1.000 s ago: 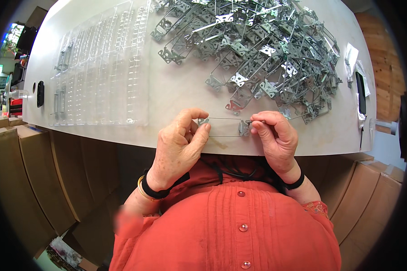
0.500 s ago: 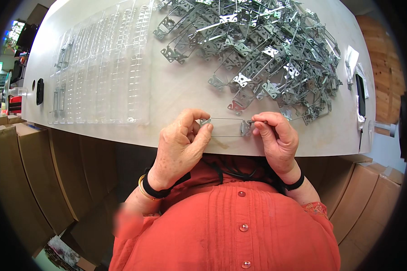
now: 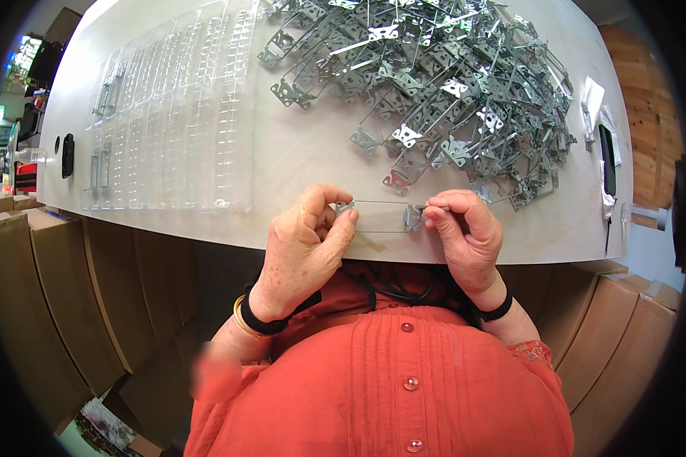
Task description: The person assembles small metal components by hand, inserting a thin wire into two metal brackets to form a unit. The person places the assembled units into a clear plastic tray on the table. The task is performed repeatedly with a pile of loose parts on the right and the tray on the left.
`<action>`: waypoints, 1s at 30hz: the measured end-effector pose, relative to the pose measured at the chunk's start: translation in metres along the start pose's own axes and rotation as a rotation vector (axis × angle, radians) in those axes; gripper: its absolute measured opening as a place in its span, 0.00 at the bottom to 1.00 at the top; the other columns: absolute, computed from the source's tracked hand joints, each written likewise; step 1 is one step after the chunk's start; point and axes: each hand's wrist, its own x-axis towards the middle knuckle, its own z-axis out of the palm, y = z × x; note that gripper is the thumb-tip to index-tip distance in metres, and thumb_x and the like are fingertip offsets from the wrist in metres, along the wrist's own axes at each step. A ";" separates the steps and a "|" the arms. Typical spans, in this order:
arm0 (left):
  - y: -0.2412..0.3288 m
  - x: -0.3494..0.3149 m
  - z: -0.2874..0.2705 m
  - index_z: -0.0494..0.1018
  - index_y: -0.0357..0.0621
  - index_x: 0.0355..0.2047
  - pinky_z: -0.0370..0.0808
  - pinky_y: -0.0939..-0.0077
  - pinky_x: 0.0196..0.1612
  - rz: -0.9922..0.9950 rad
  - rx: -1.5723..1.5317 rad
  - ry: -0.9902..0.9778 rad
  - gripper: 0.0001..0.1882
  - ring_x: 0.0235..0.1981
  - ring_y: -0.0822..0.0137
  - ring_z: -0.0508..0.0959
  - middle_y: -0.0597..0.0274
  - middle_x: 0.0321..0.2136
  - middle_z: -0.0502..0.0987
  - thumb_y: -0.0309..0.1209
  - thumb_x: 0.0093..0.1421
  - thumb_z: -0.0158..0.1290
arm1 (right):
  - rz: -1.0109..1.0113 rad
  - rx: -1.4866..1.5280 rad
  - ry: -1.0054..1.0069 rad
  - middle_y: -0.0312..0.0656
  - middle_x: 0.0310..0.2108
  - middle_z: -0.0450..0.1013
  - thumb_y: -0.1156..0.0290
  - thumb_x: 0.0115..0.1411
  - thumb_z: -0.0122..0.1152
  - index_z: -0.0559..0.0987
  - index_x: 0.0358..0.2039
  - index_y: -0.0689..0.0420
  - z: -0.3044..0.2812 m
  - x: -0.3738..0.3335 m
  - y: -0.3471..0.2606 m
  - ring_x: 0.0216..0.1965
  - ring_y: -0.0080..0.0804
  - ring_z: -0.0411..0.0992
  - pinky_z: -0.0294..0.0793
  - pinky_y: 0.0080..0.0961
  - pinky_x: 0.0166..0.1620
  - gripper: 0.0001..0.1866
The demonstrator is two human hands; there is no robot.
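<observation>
Near the table's front edge I hold a metal bracket frame (image 3: 413, 218), two thin rods joining two small stamped end plates. My left hand (image 3: 301, 247) pinches its left end plate between thumb and fingers, hiding part of it. At the other end, my right hand (image 3: 469, 242) is closed in a pinch beside the right plate, on a small piece at its upper corner that I cannot make out clearly. A large heap of similar metal bracket frames (image 3: 434, 84) lies just beyond my hands, toward the back and right.
Clear plastic trays (image 3: 242, 199) with narrow slots lie on the left of the white table (image 3: 301, 152); a few metal pieces sit in their left slots. Dark handle-like objects (image 3: 68, 155) mark both table ends. Cardboard boxes (image 3: 65, 266) stand below.
Almost nothing differs. The bracket frame has shifted very slightly, and my right fingertips have turned a little at its right end.
</observation>
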 end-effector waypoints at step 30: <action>-0.016 0.004 0.003 0.77 0.36 0.47 0.73 0.72 0.28 0.242 -0.070 0.033 0.10 0.22 0.74 0.75 0.58 0.22 0.78 0.28 0.70 0.61 | 0.057 -0.029 -0.032 0.39 0.44 0.76 0.80 0.75 0.58 0.79 0.47 0.62 0.001 -0.007 -0.002 0.33 0.18 0.72 0.75 0.17 0.39 0.04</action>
